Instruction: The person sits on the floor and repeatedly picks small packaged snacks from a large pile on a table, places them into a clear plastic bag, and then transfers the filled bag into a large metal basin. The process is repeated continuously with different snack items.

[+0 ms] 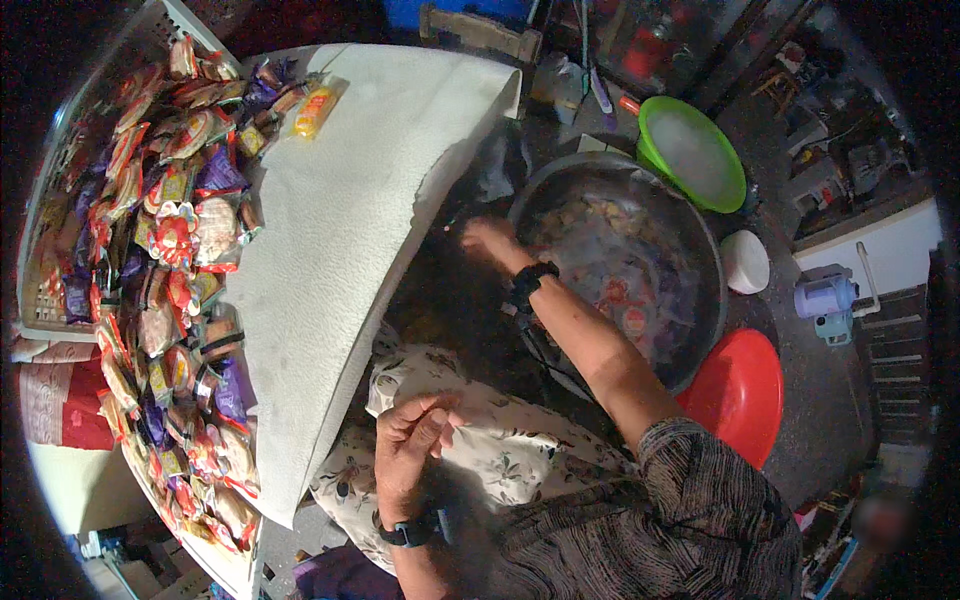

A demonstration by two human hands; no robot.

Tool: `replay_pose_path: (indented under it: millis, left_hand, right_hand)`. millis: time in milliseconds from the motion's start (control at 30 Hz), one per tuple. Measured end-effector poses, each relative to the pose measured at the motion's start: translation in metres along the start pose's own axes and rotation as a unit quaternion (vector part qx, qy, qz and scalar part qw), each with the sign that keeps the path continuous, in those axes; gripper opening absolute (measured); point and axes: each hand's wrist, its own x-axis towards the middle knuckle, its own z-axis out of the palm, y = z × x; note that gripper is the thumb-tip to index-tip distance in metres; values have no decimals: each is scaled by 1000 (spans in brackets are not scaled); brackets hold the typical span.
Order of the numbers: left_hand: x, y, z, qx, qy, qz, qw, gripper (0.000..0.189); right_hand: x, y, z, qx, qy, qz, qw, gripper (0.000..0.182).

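My left hand [416, 439] is raised over my flower-patterned cloth, its thumb against the curled fingers. No object shows in it. My right hand [491, 244], blurred, reaches between the table and a large dark round tub [721, 262]; whether it holds anything is unclear. Clear plastic and wrappers [622, 285] lie in the tub under my right forearm. To the left stands a table with a white textured cover [330, 225]. Many small wrapped snack packets [176, 232] are heaped along its far left side. One yellow packet [315, 112] lies apart, near the back.
A white plastic crate [56, 330] with packets stands at the far left. Beyond the tub are a green basin [649, 146] with whitish contents, a white round container [746, 262] and a red round plastic piece [739, 394]. A wooden chair back [480, 34] rises behind the table.
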Motion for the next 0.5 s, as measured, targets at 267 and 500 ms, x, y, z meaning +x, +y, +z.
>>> replay_pose_path:
  millis: [267, 500]
  left_hand:
    - [1, -3, -2, 7, 6, 1, 1000, 21]
    - [4, -3, -2, 5, -3, 3, 1000, 21]
  right_hand:
    - [27, 17, -3, 56, -17, 25, 998, 32]
    - [43, 26, -7, 24, 35, -13, 999, 42]
